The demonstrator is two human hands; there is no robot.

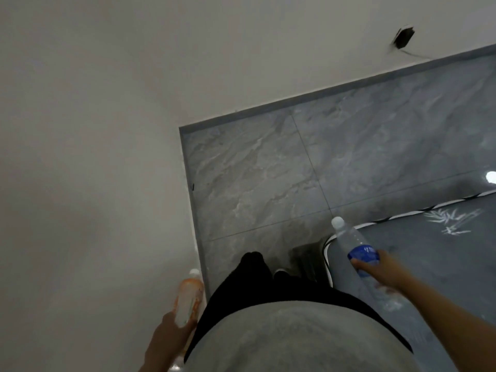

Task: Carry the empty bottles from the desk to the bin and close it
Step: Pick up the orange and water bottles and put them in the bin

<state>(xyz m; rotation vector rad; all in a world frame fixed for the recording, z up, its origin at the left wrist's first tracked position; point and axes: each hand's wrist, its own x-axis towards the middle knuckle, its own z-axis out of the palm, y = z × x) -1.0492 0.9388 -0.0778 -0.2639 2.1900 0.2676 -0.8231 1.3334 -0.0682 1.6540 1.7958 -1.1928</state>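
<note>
White wall [94,130] — grey marbled floor [268,183].

We stand in a room corner, the plain white wall [94,130] filling our left and running on ahead of us. The grey marbled tile floor [308,162] spreads before us and to the right. A dark rectangular wall socket [484,36] sits on the far wall, up to the right. Our left hand [171,331] holds the orange-and-white plastic bottle [188,299] just beside the left wall. Our right hand [375,267] holds the clear plastic bottle with a blue label [354,248] over the near corner of the grey patterned mattress [429,251], which lies on the floor at our right. Our black-socked foot [252,261] stands between the two bottles.
</note>
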